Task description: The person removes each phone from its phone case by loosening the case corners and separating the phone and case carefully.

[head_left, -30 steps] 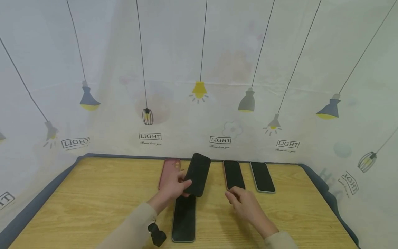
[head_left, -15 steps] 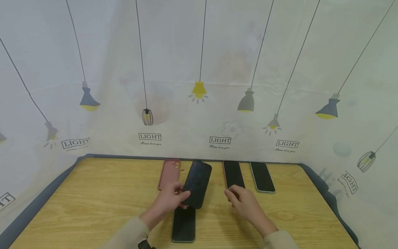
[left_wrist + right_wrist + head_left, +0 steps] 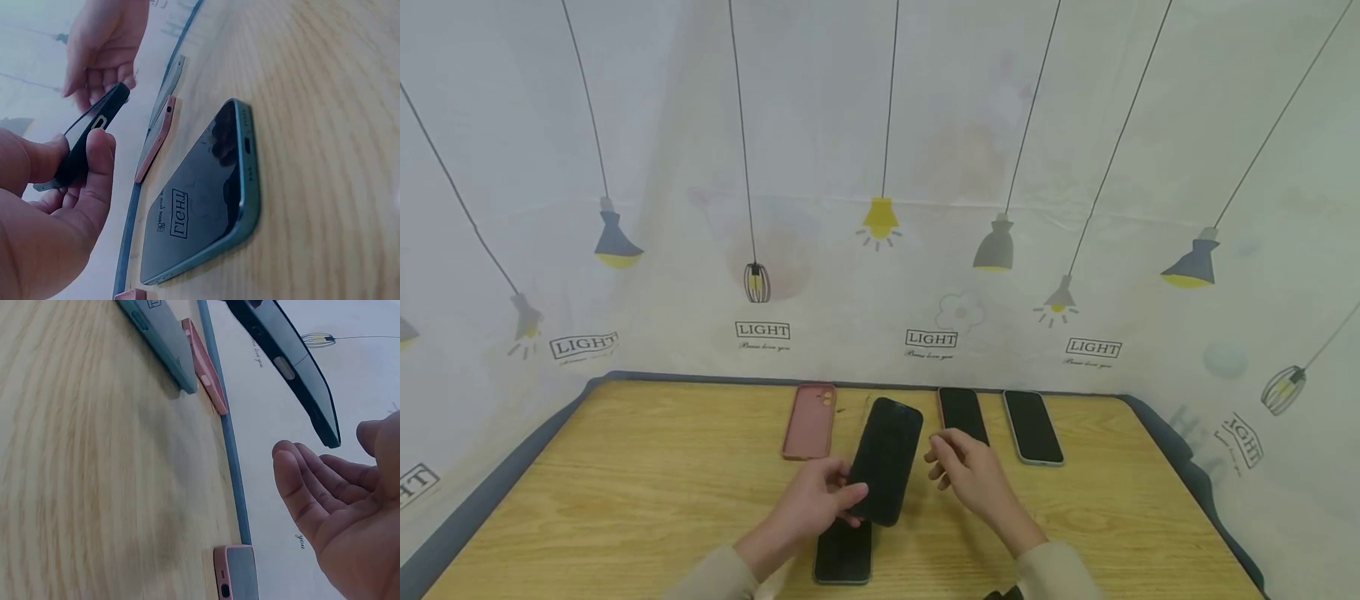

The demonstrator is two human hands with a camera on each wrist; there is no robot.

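My left hand point(image 3: 805, 504) grips a black-cased smartphone point(image 3: 890, 458) by its lower left edge, thumb on the front and fingers behind. The phone is tilted, screen up, raised above the table. In the left wrist view, a port cutout shows in the end of its dark case point(image 3: 99, 125). My right hand point(image 3: 977, 475) hovers just right of the phone with fingers loosely bent. A gap separates these fingers point(image 3: 300, 494) from the phone in the right wrist view. Partly beneath the held phone lies a green-edged smartphone point(image 3: 842, 560), screen up.
A pink phone case point(image 3: 808, 421) lies at the back of the wooden table point(image 3: 647, 467). Further right lie a pink-edged smartphone point(image 3: 962, 410) and a white-edged smartphone point(image 3: 1033, 427). A patterned cloth backdrop point(image 3: 820, 167) rises behind the table's back edge.
My left hand has brought the black-cased phone nearer, down and slightly right in the head view. My right hand has moved up and left toward it. The phones on the table have stayed put.
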